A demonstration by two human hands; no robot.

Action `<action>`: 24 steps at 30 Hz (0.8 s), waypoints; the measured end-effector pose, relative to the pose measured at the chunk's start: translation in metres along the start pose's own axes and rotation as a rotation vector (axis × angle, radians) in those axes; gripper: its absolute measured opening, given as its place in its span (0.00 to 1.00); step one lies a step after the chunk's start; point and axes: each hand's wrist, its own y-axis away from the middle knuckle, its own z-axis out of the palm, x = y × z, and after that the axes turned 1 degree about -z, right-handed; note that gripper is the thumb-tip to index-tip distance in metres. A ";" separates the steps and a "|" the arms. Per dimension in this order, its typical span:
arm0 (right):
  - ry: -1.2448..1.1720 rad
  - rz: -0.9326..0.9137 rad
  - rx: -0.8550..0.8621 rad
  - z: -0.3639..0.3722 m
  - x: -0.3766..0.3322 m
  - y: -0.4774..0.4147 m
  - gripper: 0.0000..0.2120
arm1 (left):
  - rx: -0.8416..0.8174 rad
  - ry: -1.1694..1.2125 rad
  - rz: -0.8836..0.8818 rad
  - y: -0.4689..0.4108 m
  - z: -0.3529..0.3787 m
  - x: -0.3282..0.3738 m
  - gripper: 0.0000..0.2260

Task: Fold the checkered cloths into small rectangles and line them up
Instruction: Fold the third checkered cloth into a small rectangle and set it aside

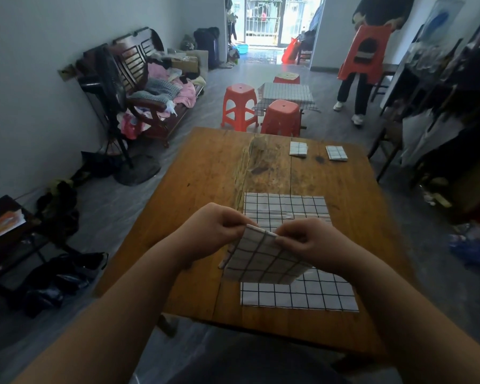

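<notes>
A white cloth with a black grid (263,261), partly folded, hangs in the air over the near half of the wooden table (211,173). My left hand (208,231) pinches its upper left corner and my right hand (308,242) pinches its upper right edge. Beneath it a flat stack of unfolded checkered cloths (288,209) lies spread on the table, partly hidden by the held cloth. At the far right of the table two small folded checkered rectangles, one (298,148) and another (336,153), lie side by side with a gap between them.
Beyond the table stand red plastic stools (239,106) and a low table under a checkered cover (286,92). A person carrying a red stool (365,51) walks at the back right. A cluttered wooden bench (150,87) and a fan (114,87) line the left wall.
</notes>
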 end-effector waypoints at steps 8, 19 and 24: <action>0.007 0.059 0.161 0.008 0.011 0.000 0.08 | -0.101 0.295 -0.158 0.005 0.006 -0.018 0.12; -0.180 0.122 0.106 0.019 0.019 0.005 0.05 | 0.002 0.079 -0.137 0.004 0.020 -0.016 0.09; -0.370 0.068 0.172 0.029 0.014 -0.001 0.06 | -0.026 0.105 -0.135 0.004 0.019 -0.013 0.06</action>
